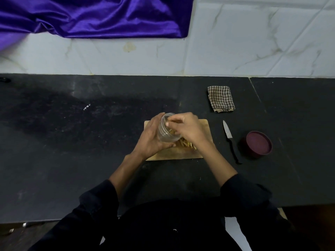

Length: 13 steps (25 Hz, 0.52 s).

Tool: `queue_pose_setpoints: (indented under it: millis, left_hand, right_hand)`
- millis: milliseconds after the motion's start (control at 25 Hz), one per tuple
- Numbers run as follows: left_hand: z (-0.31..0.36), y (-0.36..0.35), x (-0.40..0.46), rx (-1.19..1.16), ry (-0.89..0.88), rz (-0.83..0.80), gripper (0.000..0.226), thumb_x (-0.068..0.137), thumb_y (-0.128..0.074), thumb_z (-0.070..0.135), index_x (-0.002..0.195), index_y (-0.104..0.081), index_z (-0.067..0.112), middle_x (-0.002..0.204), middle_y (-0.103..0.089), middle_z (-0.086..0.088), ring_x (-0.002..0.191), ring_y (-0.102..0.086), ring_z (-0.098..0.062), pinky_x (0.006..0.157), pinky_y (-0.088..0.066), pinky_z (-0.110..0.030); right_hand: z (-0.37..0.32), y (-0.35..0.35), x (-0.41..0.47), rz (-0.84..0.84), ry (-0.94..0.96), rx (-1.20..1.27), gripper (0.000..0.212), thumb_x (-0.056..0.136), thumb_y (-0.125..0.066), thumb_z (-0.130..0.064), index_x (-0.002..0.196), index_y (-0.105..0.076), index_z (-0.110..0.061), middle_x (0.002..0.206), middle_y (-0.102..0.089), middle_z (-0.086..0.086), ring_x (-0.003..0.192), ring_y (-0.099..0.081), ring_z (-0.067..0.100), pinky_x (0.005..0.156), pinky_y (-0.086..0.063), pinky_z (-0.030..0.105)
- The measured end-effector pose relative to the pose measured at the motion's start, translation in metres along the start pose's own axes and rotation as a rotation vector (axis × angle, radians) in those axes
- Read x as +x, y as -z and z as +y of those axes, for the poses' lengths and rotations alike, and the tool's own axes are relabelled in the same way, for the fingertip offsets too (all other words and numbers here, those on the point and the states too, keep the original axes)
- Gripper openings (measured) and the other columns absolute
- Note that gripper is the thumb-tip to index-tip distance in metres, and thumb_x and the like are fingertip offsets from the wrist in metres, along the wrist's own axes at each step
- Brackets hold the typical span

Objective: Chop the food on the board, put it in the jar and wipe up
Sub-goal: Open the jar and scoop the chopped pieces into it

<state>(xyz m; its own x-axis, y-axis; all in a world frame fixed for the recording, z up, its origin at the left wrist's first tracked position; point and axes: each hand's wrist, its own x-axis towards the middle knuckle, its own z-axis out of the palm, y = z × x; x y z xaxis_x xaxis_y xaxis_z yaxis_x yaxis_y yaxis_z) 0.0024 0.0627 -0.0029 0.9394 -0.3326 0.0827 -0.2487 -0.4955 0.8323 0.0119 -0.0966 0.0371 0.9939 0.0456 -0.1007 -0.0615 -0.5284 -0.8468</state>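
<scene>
From the head camera, the left hand [151,137] wraps its fingers round a clear jar [167,130], tilted over the wooden board [204,126] at centre. The right hand [188,129] has fingertips bunched at the jar's mouth. Chopped food [186,144] lies on the board beneath. At three o'clock lie a knife [229,140] and lid [258,144]; at one o'clock, a checked cloth [220,98].

jar [167,130]: clear, smooth plastic;
board [204,126]: pale matt wood;
knife [228,137]: bright metal blade, black handle;
cloth [220,98]: checked woven fabric;
counter [72,142]: dark matt stone, scuffed;
drape [94,15]: glossy purple satin
</scene>
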Motion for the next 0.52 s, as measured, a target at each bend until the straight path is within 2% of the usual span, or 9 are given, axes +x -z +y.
queue_pose_setpoints:
  millis: [80,120,240,320,400,520]
  left_hand:
    - [0.001,0.0,0.0,-0.033,0.004,0.007,0.102,0.059,-0.089,0.037,0.142,-0.031,0.021,0.14,-0.042,0.007,0.129,-0.039,-0.007,0.105,-0.038,-0.031]
    - [0.001,0.001,-0.001,-0.04,0.011,0.02,0.102,0.058,-0.089,0.038,0.142,-0.032,0.023,0.14,-0.042,0.008,0.129,-0.04,-0.009,0.105,-0.039,-0.035]
    - [-0.005,0.006,0.0,-0.013,0.026,0.059,0.104,0.055,-0.09,0.038,0.141,-0.033,0.024,0.141,-0.041,0.006,0.13,-0.04,-0.013,0.106,-0.04,-0.043]
    - [-0.009,0.01,0.0,0.018,0.046,0.08,0.107,0.054,-0.091,0.037,0.142,-0.032,0.022,0.143,-0.04,0.002,0.131,-0.04,-0.015,0.106,-0.04,-0.042]
    - [-0.012,0.015,0.001,0.04,0.061,0.083,0.108,0.055,-0.091,0.034,0.144,-0.031,0.021,0.144,-0.038,0.001,0.132,-0.039,-0.016,0.106,-0.039,-0.041]
    - [-0.016,0.016,0.0,0.088,0.045,0.061,0.106,0.057,-0.09,0.032,0.144,-0.031,0.018,0.145,-0.038,0.0,0.134,-0.036,-0.018,0.108,-0.037,-0.044]
  right_hand:
    - [-0.008,-0.006,0.0,0.022,0.068,-0.125,0.023,0.091,-0.067,-0.008,0.113,-0.073,-0.012,0.109,-0.074,0.003,0.093,-0.069,0.011,0.084,-0.058,0.031]
    - [-0.009,-0.004,0.001,0.061,0.064,-0.105,0.023,0.091,-0.066,-0.006,0.112,-0.074,-0.011,0.109,-0.073,0.003,0.091,-0.07,0.012,0.08,-0.06,0.03]
    - [0.002,0.016,0.0,0.162,0.015,0.017,0.018,0.09,-0.067,-0.003,0.106,-0.075,-0.007,0.091,-0.074,-0.001,0.072,-0.07,0.007,0.062,-0.059,0.022]
    - [0.022,0.03,0.001,0.201,-0.049,0.061,0.017,0.09,-0.067,-0.003,0.104,-0.075,-0.005,0.082,-0.071,-0.005,0.066,-0.068,0.005,0.058,-0.057,0.021]
    - [0.043,0.036,-0.001,0.2,-0.141,0.039,0.018,0.092,-0.064,-0.002,0.106,-0.074,-0.004,0.083,-0.071,-0.002,0.067,-0.066,0.007,0.062,-0.057,0.023]
    - [0.068,0.034,-0.006,0.096,-0.167,-0.268,0.02,0.096,-0.06,-0.011,0.111,-0.073,-0.009,0.102,-0.073,0.005,0.086,-0.067,0.014,0.08,-0.053,0.03]
